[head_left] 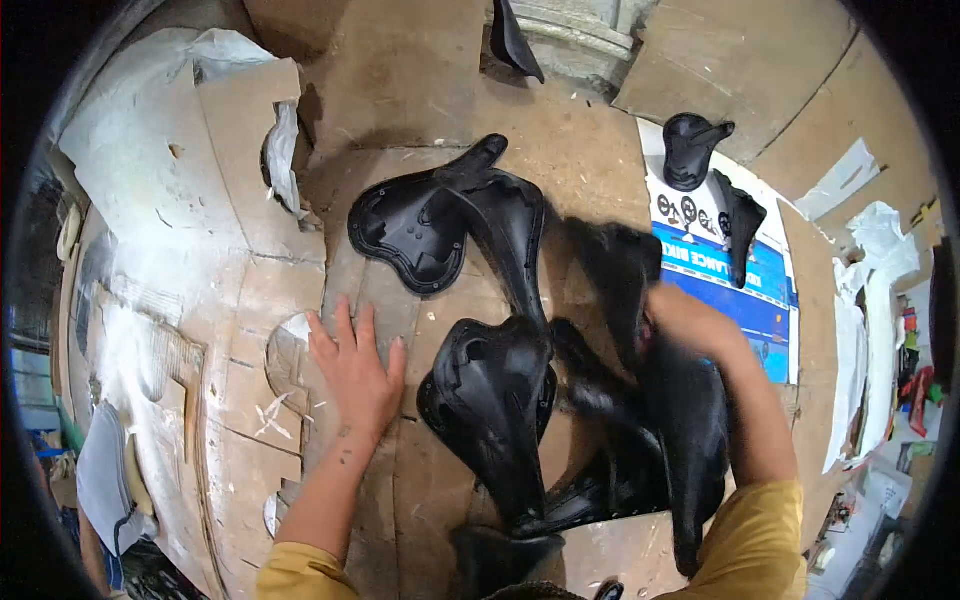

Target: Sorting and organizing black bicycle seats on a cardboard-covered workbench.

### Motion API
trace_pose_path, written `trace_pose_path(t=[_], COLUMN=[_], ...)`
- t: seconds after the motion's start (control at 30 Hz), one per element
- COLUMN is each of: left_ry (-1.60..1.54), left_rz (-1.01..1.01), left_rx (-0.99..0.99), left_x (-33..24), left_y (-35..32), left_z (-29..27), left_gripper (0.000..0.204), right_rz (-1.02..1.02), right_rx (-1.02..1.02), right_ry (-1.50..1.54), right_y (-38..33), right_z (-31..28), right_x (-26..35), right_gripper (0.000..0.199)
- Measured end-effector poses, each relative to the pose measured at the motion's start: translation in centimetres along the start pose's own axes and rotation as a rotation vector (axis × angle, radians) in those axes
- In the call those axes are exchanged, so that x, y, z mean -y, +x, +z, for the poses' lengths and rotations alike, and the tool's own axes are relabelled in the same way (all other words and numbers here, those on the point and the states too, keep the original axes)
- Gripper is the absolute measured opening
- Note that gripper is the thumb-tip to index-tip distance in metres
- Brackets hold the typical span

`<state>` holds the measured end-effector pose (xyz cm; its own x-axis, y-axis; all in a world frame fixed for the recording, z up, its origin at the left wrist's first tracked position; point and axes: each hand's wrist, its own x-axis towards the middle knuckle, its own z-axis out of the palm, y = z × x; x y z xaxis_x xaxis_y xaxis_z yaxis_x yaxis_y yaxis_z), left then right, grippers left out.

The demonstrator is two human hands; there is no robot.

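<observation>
My left hand (355, 375) rests on the cardboard left of the pile, fingers spread and holding nothing. My right hand (688, 320), smeared by motion, is closed on a black bicycle saddle base (617, 265) that is also blurred; its fingertips are partly hidden. Several more black saddle bases lie loosely in the middle. One (412, 235) lies hollow side up at the far left of the pile, with the narrow nose of another (515, 225) beside it. Nearer me, a pair (495, 375) overlaps, and a long one (683, 430) lies under my right forearm.
Cardboard sheets (400, 500) cover the work surface. A blue and white printed sheet (765, 335) lies at right, with two saddle bases (690, 150) on it or at its edge. Another black piece (513, 45) stands at the far edge. Torn, white-dusted cardboard (150, 200) rises at left.
</observation>
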<state>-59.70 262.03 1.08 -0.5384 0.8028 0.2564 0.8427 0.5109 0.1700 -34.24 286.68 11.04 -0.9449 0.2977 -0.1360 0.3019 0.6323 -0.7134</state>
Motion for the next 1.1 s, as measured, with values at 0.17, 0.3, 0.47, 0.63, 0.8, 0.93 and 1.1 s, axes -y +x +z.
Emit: trace_pose_path(t=[0.17,0.3,0.47,0.63,0.8,0.93,1.1], left_ry=[0.020,-0.075,-0.129,-0.131,-0.111,-0.075,-0.083], left_rz=[-0.036,-0.002,0.019,0.011,-0.014,-0.002,0.004], left_rx=[0.011,0.057,0.078,0.009,0.054,0.113,0.101], left_x=[0.7,-0.8,0.5,1.1,0.5,0.2,1.2], left_y=[-0.4,0.6,0.4,0.2,0.1,0.1,0.5], left_z=[0.3,0.3,0.5,0.8,0.6,0.6,0.1], left_gripper=[0.049,0.049,0.051,0.053,0.053,0.058,0.056], right_rz=[0.145,0.067,0.085,0.297,0.132,-0.064,0.345], right_rx=[-0.193,-0.969,-0.818,-0.797,-1.193,-1.044,-1.088], right_ry=[0.087,-0.597,-0.356,-0.533,-0.545,0.564,0.011], right_y=[6.5,22.8,30.6,25.1,25.4,31.1,33.0], right_z=[-6.5,-9.2,-5.9,-3.6,-4.3,-6.1,-3.0], right_x=[1.8,-8.7,-17.5,-17.4,-16.2,-15.8,-10.8], right_gripper=[0.022,0.070,0.045,0.050,0.042,0.058,0.051])
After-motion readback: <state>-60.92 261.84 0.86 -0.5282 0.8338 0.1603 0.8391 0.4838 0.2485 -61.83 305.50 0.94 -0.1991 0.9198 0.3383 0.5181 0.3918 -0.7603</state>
